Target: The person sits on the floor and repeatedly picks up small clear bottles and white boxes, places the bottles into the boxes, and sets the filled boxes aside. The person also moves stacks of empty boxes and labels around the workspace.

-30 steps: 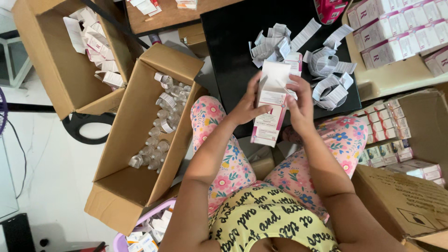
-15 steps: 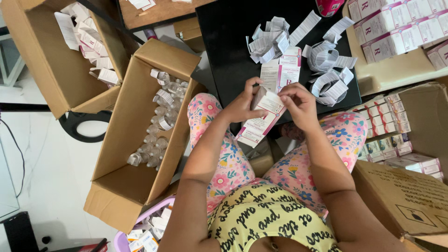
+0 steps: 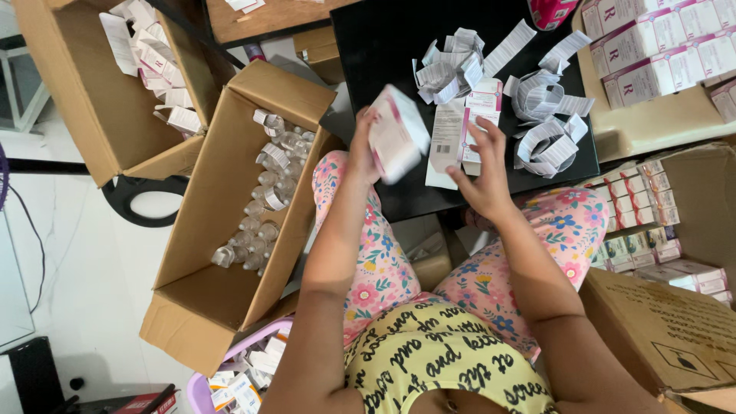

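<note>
Above the lap, over the near edge of the black table (image 3: 383,46), the left hand (image 3: 362,149) is clamped on a small white and pink carton (image 3: 397,133), which is tilted and blurred, held clear of the table top. The right hand (image 3: 481,178) is spread, fingers apart, gripping nothing; its fingertips reach toward a flat white carton with a leaflet (image 3: 460,134) lying on the table just beside it. The two hands are apart, with the held carton between them.

Farther back on the table lies a heap of folded paper leaflets (image 3: 452,69), and more curled leaflets (image 3: 548,126) sit to the right. To the person's left an open cardboard box (image 3: 192,307) stands on the floor with small clear bottles (image 3: 264,207) piled in its middle. A second open box (image 3: 69,92) behind it holds loose white cartons (image 3: 153,54). On the right, rows of white and pink packs (image 3: 659,54) stand on a tan surface, and more packs (image 3: 636,230) fill a box below. A lilac basket (image 3: 203,387) with packs sits by the person's left hip.
</note>
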